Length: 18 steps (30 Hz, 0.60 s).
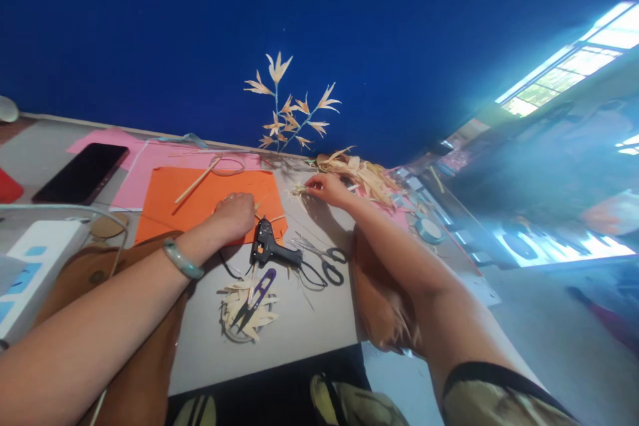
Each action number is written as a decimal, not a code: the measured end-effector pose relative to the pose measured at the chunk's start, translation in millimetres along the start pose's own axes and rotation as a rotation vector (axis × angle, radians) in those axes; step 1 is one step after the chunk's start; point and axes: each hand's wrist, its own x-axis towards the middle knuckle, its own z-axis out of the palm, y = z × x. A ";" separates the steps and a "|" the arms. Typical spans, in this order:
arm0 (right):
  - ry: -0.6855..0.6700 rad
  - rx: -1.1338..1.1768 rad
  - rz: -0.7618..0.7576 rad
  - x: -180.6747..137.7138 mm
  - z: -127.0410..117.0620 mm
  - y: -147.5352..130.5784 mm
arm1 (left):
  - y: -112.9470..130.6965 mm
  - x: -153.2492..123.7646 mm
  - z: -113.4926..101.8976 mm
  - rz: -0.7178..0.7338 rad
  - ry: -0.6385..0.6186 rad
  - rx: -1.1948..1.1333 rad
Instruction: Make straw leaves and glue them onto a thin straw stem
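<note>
My left hand (237, 218) is closed over the orange sheet (164, 203); pale pointed tips show just past its fingers, but what it grips is hidden. Farther right, my right hand (327, 188) pinches at a small heap of thin pale strips (298, 192). Between my arms lies a black hot glue gun (267, 246), with black-handled scissors (332, 263) to its right. Closer to me, purple thread snips (258, 294) rest on cut husk pieces (247, 316). A branch of dried-husk flowers (289, 116) stands at the back against the blue wall.
A pile of dried husks (362, 173) lies behind my right hand. Pink sheets (132, 180) and a black phone (82, 173) are at the left, near a white box (44, 266) and a cable. A roll of tape (429, 229) sits at the right.
</note>
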 end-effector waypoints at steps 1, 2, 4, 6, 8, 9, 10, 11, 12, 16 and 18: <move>-0.019 -0.007 0.028 -2.5 1.7 2.7 | 0.2 -0.1 -0.1 -0.003 -0.001 0.002; -0.038 -0.019 0.056 -5.1 3.3 5.9 | 0.5 -0.2 -0.2 -0.007 -0.003 0.002; -0.103 -0.015 0.130 -9.6 6.2 12.4 | 1.0 -0.4 -0.4 -0.010 -0.006 -0.001; -0.185 0.065 0.218 -12.1 8.7 17.6 | 1.4 -0.6 -0.5 -0.009 -0.005 -0.009; -0.231 0.177 0.264 -11.6 11.0 20.0 | 1.4 -0.8 -0.5 -0.008 -0.003 -0.015; -0.232 0.217 0.263 -10.2 11.8 20.0 | 1.4 -0.8 -0.4 -0.008 -0.002 -0.016; -0.221 0.235 0.247 -8.3 12.3 19.5 | 1.2 -0.9 -0.3 -0.007 -0.001 -0.015; -0.210 0.239 0.229 -6.1 12.3 18.5 | 1.0 -0.9 -0.2 -0.006 0.000 -0.014; -0.200 0.235 0.216 -3.8 11.6 17.3 | 0.8 -0.9 -0.2 -0.003 0.000 -0.014; -0.120 0.188 0.188 4.1 4.5 11.0 | 0.1 -0.6 -0.5 0.004 0.000 -0.013; -0.047 0.146 0.173 7.9 1.4 7.4 | 0.2 -0.4 -0.6 0.002 -0.005 -0.007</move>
